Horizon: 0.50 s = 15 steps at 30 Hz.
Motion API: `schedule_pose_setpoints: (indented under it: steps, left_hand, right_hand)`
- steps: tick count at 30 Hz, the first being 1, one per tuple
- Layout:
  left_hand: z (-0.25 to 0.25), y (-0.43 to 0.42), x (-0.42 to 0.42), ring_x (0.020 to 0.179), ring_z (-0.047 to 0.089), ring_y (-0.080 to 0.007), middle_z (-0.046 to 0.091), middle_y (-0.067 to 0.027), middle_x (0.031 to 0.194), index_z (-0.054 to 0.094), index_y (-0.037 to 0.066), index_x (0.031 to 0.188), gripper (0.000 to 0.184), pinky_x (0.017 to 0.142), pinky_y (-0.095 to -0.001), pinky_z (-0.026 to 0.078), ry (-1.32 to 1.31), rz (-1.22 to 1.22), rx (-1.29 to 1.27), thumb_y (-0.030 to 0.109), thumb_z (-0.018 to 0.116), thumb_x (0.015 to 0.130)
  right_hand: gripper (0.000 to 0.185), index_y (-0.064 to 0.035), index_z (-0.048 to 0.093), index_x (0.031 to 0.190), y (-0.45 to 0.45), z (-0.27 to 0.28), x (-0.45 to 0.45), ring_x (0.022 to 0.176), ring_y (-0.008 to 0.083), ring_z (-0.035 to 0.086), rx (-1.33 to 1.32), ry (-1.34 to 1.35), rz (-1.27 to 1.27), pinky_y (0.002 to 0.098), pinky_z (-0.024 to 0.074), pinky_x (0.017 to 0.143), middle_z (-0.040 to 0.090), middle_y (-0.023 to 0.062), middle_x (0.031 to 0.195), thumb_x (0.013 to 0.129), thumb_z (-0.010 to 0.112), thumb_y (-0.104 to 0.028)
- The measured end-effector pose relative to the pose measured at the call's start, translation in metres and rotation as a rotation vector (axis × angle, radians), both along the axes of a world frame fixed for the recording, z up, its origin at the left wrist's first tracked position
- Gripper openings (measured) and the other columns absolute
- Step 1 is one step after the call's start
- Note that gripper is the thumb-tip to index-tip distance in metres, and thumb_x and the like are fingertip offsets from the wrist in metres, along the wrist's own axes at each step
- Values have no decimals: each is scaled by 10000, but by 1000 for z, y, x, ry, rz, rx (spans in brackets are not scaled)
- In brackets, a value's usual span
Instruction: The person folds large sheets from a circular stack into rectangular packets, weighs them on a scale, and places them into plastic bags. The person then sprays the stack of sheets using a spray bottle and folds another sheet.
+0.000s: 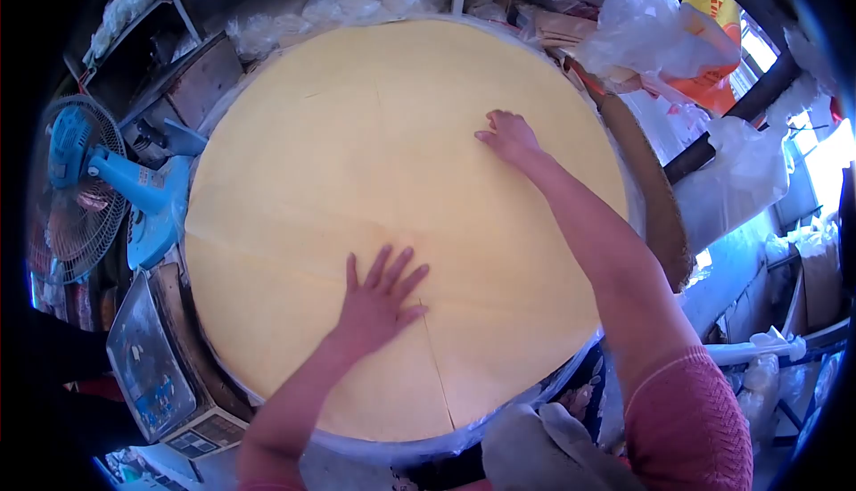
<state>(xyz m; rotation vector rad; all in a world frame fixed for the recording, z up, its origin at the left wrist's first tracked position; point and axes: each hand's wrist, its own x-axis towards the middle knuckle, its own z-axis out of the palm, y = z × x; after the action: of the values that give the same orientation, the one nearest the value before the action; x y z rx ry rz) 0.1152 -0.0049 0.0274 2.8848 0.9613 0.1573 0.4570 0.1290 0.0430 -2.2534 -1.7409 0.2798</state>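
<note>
A large, round, pale yellow sheet (294, 179) is spread over a round surface and fills the middle of the view. My left hand (376, 304) lies on its near half, fingers spread and palm down. From beside the left thumb a thin dark line, a slit or seam, runs to the near edge. Over the right far part of the sheet is my right hand (512, 140), fingers loosely bent with a gap between thumb and forefinger. No object shows in it. I cannot tell whether it touches the sheet. Clear plastic film (397, 448) shows around the sheet's rim.
At the left stand a blue fan (134, 179) and a scale with a metal platform (152, 353), both close to the round edge. Clear plastic bags (357, 0) line the far side. A brown curved board (646, 188) and an orange-yellow bag (713, 45) are at right.
</note>
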Motion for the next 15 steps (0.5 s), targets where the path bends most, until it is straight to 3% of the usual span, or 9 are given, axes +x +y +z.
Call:
schedule_pose_setpoints:
  steps: [6, 9, 11, 13, 15]
  left_hand:
    - [-4, -4, 2, 1390, 179, -247, 259, -21, 1488, 374, 253, 1385, 551, 1067, -611, 75, -35, 32, -39, 487, 456, 893]
    - [-11, -9, 0, 1387, 189, -245, 263, -20, 1487, 380, 259, 1382, 541, 1065, -611, 79, -60, 38, -24, 485, 453, 896]
    - [-10, -7, -2, 1384, 198, -248, 268, -21, 1485, 381, 261, 1381, 539, 1063, -612, 85, -82, 25, -6, 486, 451, 897]
    - [-13, -7, -2, 1381, 207, -251, 272, -23, 1483, 378, 258, 1382, 542, 1060, -621, 85, -93, 27, -3, 491, 449, 898]
    - [-14, -9, -2, 1383, 201, -247, 265, -24, 1486, 369, 259, 1386, 552, 1057, -630, 73, -78, 28, 0, 505, 442, 897]
  right_hand:
    - [270, -98, 623, 965, 22, 17, 9, 918, 245, 615, -163, 115, 31, 353, 491, 790, 647, 81, 964, 725, 671, -212]
    - [247, -101, 616, 952, -18, 28, -7, 860, 259, 616, 177, 184, 277, 371, 490, 745, 638, 91, 938, 726, 675, -179]
    - [274, -85, 594, 1002, -70, 34, -38, 901, 271, 595, 307, 160, 418, 386, 472, 759, 624, 92, 899, 741, 664, -131]
    - [347, -80, 534, 1125, -121, 34, -66, 1045, 277, 547, 107, 126, 381, 397, 424, 894, 617, 99, 979, 791, 627, -104]
    - [387, -65, 478, 1186, -145, 9, -72, 1141, 268, 491, 110, 74, 441, 419, 355, 981, 595, 110, 1074, 820, 600, -100]
